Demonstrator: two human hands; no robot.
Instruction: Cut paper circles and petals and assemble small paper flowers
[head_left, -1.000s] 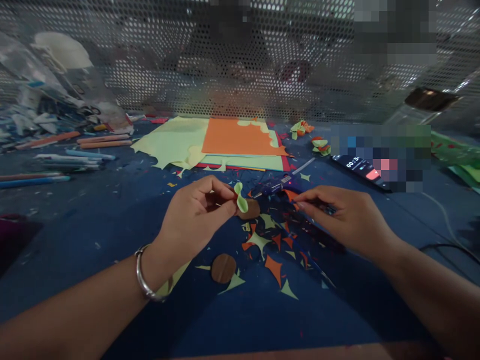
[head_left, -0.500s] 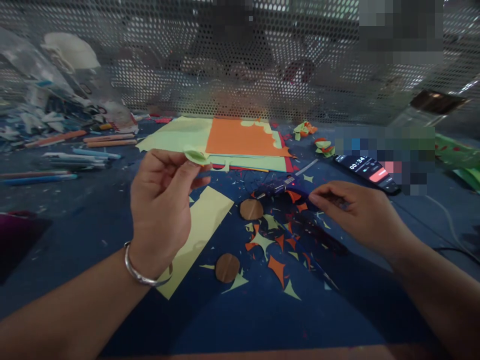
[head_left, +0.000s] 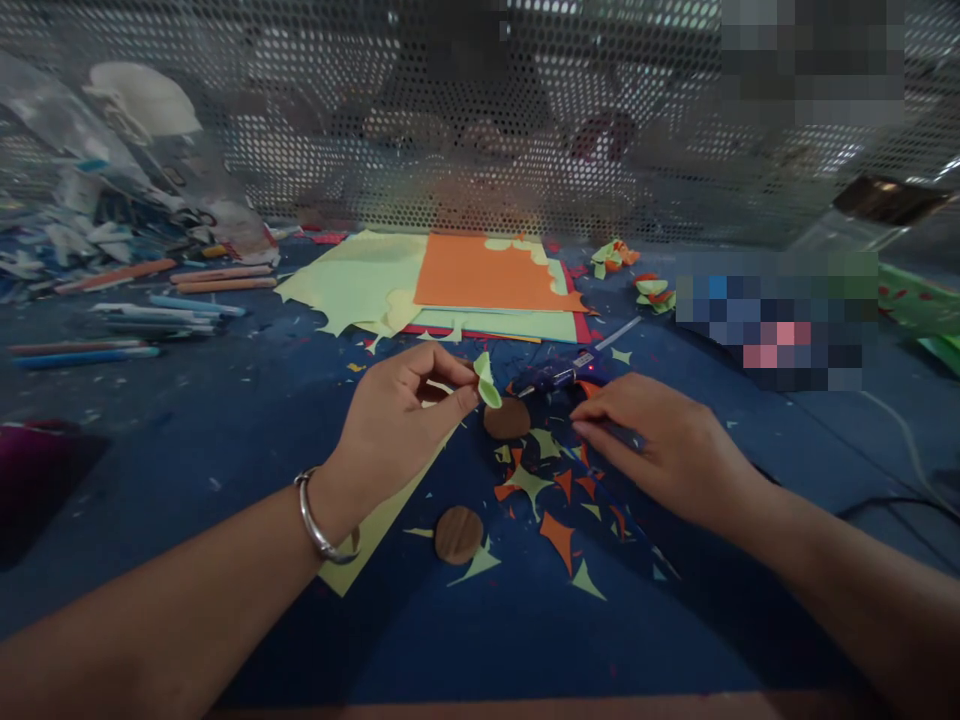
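My left hand [head_left: 409, 420] pinches a small curled light-green paper piece [head_left: 487, 380] between thumb and fingertips, above the table. Just beyond and below it lies a brown wooden disc [head_left: 507, 419]. My right hand [head_left: 649, 440] is closed, thumb and fingertips together; whether anything is between them I cannot make out. Beside those fingers a dark blue glue gun [head_left: 559, 374] lies with its small red light on, partly hidden by the hand. A second wooden disc [head_left: 458, 534] sits nearer to me. Under my left hand is a pale yellow paper strip [head_left: 375, 530], partly covered.
Green and orange paper scraps [head_left: 556, 543] litter the blue table. Stacked paper sheets [head_left: 480, 275] lie at the back, with curled paper pieces [head_left: 656, 293] to their right. Coloured pens [head_left: 157, 318] and a bottle [head_left: 232, 225] stand at left. A cable [head_left: 892, 500] runs at right.
My left hand has moved right and down with the green paper piece, which is now turned upright. My right hand has moved left and slightly down, closer to the left.
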